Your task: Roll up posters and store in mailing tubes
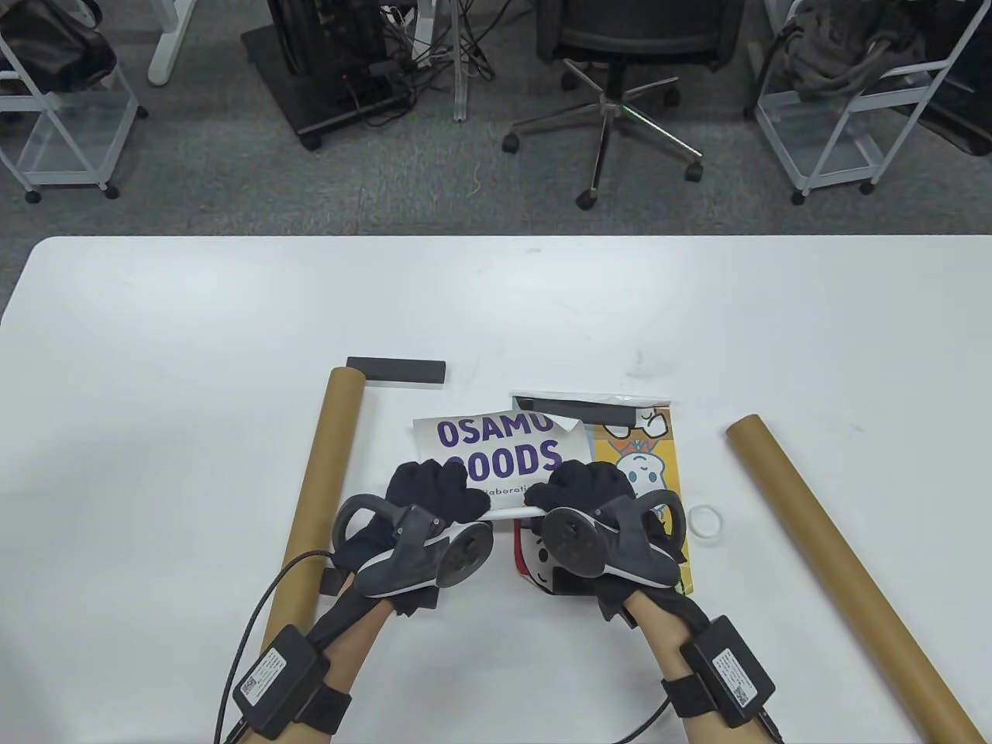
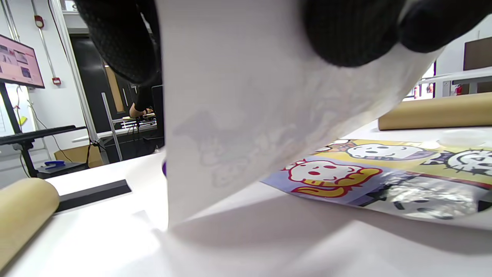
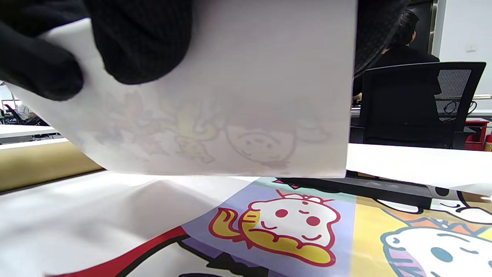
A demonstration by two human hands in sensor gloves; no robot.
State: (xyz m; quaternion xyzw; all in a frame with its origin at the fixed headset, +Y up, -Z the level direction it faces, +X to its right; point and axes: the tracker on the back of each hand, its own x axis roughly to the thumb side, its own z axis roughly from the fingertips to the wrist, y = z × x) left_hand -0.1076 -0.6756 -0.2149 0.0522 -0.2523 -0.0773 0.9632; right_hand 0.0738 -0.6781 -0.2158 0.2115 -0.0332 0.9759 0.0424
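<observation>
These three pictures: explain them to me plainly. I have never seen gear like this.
A person in black sensor gloves works at a white table. The grey devices strapped on are trackers, not held. The table view looks down from above; the other two come from wrist cameras, looking under the fingers. The left hand and right hand both grip the near edge of the OSAMU GOODS poster, lifting it off a cartoon poster. Two brown mailing tubes lie beside them, the left tube and right tube.

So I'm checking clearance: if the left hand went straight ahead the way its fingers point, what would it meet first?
Past the poster the left hand grips, probably the black bar; depth is unclear.
</observation>
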